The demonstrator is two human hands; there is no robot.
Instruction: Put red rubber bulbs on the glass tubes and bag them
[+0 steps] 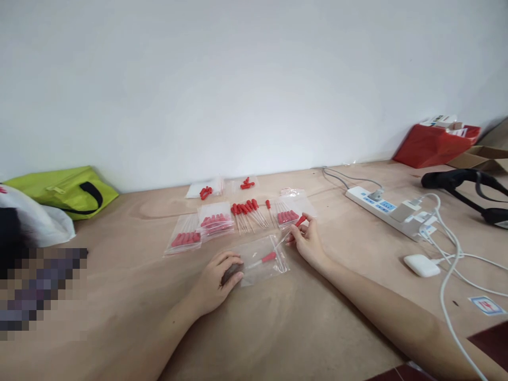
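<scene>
My right hand [305, 239] pinches a dropper [300, 221] by its red bulb, the thin clear stem slanting down-left to the mouth of a clear zip bag [260, 270]. One red-bulbed dropper [269, 257] lies inside that bag. At the bag's left end, my left hand [224, 275] has its fingers curved over the plastic, with a dark area between thumb and fingers. Behind the bag several loose red-bulbed droppers [248, 207] lie in a row. Filled bags of droppers lie to the left [186, 239], [216, 222] and right [289, 216].
Two bags with small red bulbs [206, 192] lie near the wall. To the right are a white power strip [383, 210], cables, a white charging case [421, 265], a black headset [456, 182] and a red bag [436, 145]. A green bag [67, 190] lies at the left.
</scene>
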